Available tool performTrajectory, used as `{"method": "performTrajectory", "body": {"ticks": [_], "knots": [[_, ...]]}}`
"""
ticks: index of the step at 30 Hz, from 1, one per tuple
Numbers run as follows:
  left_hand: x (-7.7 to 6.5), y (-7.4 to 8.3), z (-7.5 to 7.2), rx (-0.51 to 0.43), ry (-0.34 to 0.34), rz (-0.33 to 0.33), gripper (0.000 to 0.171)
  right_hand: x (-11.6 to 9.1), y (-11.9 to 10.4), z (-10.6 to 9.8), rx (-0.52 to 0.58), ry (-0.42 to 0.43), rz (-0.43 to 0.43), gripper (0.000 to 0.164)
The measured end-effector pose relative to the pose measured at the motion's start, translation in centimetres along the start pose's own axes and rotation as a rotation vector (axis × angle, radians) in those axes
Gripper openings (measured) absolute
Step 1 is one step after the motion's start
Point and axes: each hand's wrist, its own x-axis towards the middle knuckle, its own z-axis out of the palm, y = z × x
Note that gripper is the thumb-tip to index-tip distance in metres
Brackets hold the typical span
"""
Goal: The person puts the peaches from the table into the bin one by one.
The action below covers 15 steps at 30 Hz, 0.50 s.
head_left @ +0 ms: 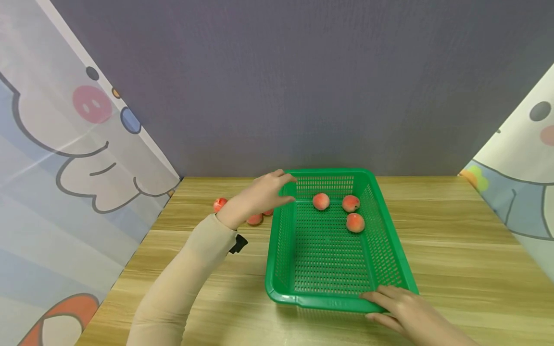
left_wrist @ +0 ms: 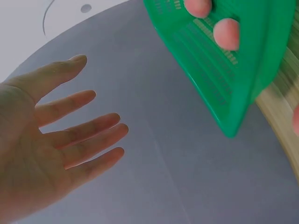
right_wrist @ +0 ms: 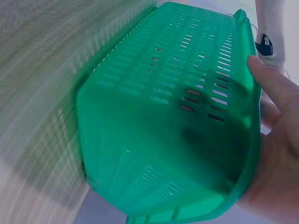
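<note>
A green plastic basket [head_left: 331, 302] with slotted walls stands on the table with three peaches [head_left: 321, 201] inside, toward its far end. My left hand [head_left: 265, 193] hovers by the basket's far left corner, and in the left wrist view its spread fingers [left_wrist: 93, 123] hold nothing. At the near right corner my right hand [head_left: 404, 307] grips the basket's rim, fingers over the edge and thumb against the outer wall in the right wrist view. Left of the basket, several more peaches [head_left: 254, 219] lie on the table, partly hidden by my left hand and forearm.
The wood-grain table [head_left: 459, 250] extends on both sides of the basket. A grey wall [head_left: 320, 86] rises directly behind it. Cartoon-printed sheets [head_left: 56, 158] border the table at left and right. A black strap piece [head_left: 238, 243] shows at my left wrist.
</note>
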Motion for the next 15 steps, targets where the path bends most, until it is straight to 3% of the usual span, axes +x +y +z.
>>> {"method": "performTrajectory", "body": {"ticks": [15], "knots": [[-2.7, -5.0, 0.3, -0.169, 0.080, -0.143, 0.042, 0.0, -0.1, 0.0, -0.019, 0.023, -0.015, 0.032]]}}
